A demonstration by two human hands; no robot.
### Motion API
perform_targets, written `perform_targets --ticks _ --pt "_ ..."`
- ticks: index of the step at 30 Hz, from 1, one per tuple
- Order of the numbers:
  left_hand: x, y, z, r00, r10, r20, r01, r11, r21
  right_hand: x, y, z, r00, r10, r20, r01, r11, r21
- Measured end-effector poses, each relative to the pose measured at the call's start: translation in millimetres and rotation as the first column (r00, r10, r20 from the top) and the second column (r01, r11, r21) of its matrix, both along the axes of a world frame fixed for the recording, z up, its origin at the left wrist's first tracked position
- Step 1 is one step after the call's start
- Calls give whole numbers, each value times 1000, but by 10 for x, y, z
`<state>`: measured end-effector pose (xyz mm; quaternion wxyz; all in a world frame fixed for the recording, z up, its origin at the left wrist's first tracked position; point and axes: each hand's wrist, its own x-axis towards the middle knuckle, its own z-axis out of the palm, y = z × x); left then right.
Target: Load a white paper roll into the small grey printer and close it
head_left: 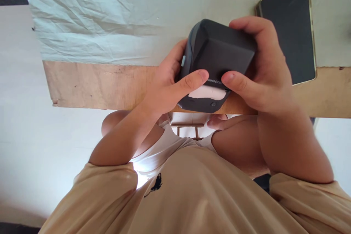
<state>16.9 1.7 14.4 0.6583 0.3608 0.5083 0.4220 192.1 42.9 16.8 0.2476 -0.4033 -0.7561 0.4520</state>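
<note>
A dark grey label printer [223, 51] with "NIIMBOT" lettering is held tilted over the table's near edge. From its front slot shows a white label strip [208, 92], with a power button below it. My left hand [172, 76] grips the printer's left side, thumb laid across the front near the lettering. On the other side my right hand [263, 65] clasps it, thumb on the front edge and fingers round the back corner. Both hands are closed on the printer. The fingertips behind and beneath it are hidden.
A phone [290, 33] with a dark screen lies at the right, close beyond my right hand. Pale wrinkled cloth [104, 18] covers the wooden table [95, 84], whose bare front edge shows. Below it are my legs and a small wooden stool or rung [188, 125].
</note>
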Motion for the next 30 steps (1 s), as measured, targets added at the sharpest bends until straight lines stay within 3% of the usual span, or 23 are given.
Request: perform_targets --ticks 3,8,12,16,24,30 --pt "-17 12 -7 999 -38 6 38 998 45 4 -5 6 999 -6 50 3 998 66" --pt "-1 28 -38 996 7 85 -16 994 105 8 -9 13 989 -24 143 5 991 132" --pt "60 55 -65 979 76 189 -103 985 136 -1 -11 -13 992 -54 112 38 990 133" --pt "65 121 -80 939 28 342 -86 984 156 -11 -19 -40 995 -78 66 74 996 57" --pt "57 132 -52 955 149 256 -183 976 115 -21 -27 2 999 -40 -4 39 993 -113" --pt "45 126 -39 939 147 312 -192 974 118 3 -16 -1 998 -32 53 31 999 11"
